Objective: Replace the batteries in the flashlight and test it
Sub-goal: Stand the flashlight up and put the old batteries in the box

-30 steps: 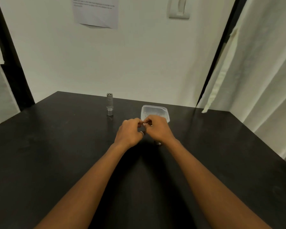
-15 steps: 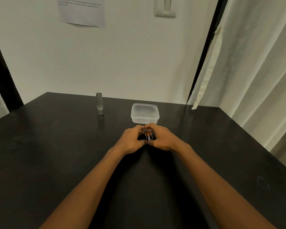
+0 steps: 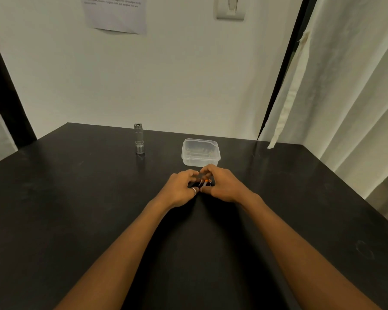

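1. The left hand (image 3: 179,191) and right hand (image 3: 224,186) meet low over the table (image 3: 76,198), with the fingers of both curled inward toward each other.
2. The batteries (image 3: 205,183) sit between the fingertips. They are slim cells with dark bodies and orange ends, bunched side by side. Both hands pinch the bunch; how many cells there are cannot be told.
3. A silver ring (image 3: 195,190) sits on the left digit nearest the batteries.
4. The flashlight (image 3: 139,138) stands upright beyond and to the left of the left fingers, well apart from them. It is a short, ribbed, silver metal cylinder.
5. A clear plastic tub (image 3: 201,153) sits just beyond the right fingertips. Its contents are too blurred to tell.
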The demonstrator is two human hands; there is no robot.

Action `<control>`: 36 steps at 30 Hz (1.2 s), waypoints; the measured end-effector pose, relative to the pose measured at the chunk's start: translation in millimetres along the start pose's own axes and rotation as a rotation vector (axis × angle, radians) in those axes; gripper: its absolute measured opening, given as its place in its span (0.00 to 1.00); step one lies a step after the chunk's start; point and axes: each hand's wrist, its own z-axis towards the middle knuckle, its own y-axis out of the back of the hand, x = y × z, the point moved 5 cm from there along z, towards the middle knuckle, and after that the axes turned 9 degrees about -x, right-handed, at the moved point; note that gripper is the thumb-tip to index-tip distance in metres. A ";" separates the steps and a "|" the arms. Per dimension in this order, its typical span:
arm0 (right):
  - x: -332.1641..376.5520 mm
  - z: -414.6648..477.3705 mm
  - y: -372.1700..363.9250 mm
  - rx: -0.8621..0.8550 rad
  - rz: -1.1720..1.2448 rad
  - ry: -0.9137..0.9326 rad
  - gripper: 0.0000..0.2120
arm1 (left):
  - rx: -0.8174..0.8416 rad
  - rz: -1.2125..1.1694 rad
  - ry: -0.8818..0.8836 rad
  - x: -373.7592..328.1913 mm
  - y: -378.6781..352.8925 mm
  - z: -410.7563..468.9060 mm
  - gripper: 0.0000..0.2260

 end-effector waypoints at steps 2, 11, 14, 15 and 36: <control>-0.8 -0.4 0.1 -0.021 0.008 -0.005 0.21 | 0.002 0.031 -0.037 -2.7 0.2 -0.9 0.24; -8.5 -2.6 10.8 0.021 -0.026 -0.011 0.19 | -0.067 0.111 -0.103 -7.5 3.9 -1.7 0.14; -7.8 -4.5 10.1 0.030 -0.096 0.026 0.13 | -0.145 0.169 -0.099 -9.6 2.7 -2.9 0.11; -7.7 -5.5 9.4 0.021 -0.103 0.035 0.12 | -0.173 0.188 -0.089 -10.4 2.5 -3.4 0.11; 7.6 41.0 62.0 -0.359 -0.096 0.086 0.06 | -0.423 0.215 -0.197 -34.9 49.7 75.0 0.09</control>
